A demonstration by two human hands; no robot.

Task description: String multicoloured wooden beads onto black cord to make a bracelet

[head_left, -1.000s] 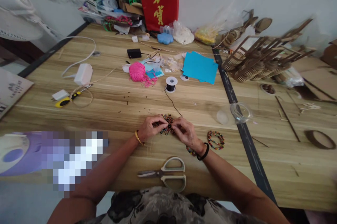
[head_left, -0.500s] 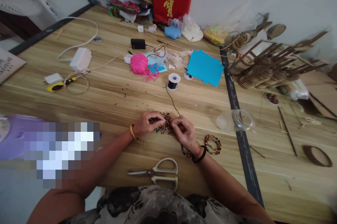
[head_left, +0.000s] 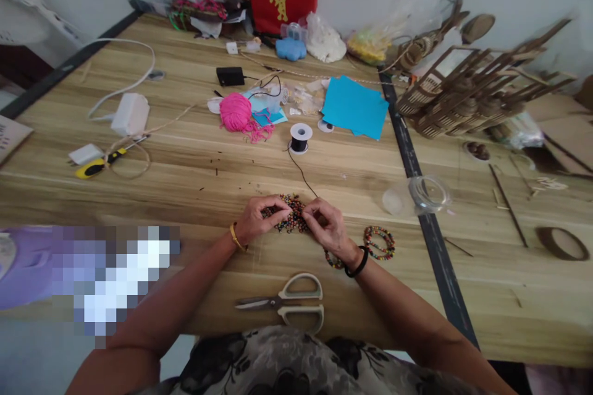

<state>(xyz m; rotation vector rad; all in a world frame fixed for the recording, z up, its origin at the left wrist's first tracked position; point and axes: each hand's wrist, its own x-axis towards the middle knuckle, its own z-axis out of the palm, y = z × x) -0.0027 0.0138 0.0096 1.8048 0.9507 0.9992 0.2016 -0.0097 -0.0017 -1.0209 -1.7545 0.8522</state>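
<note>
Small multicoloured beads [head_left: 291, 224] lie in a loose pile between both hands. My left hand [head_left: 256, 217] pinches thumb and forefinger together over the pile's left side; whatever is between the fingertips is too small to make out. At the pile's right edge, my right hand [head_left: 328, 227] is closed in a pinch on a thin black cord [head_left: 302, 171]. That cord runs back to a white spool [head_left: 300, 139] wound with black. One strung-bead loop [head_left: 332, 259] is partly hidden beneath the right hand, and coiled bead strings [head_left: 390, 251] rest beside the right wrist.
Scissors [head_left: 275, 303] lie near my body. Farther back are pink yarn [head_left: 235, 112], blue sheets [head_left: 356, 107] and a black box [head_left: 230, 76]. A yellow-handled screwdriver [head_left: 91, 167] and white adapter [head_left: 130, 114] sit left. Clear tape rolls [head_left: 428, 194] and wooden models [head_left: 456, 95] stand right.
The view has shifted slightly. Both hands keep their pinches over the beads, with the fingertips in nearly the same place.
</note>
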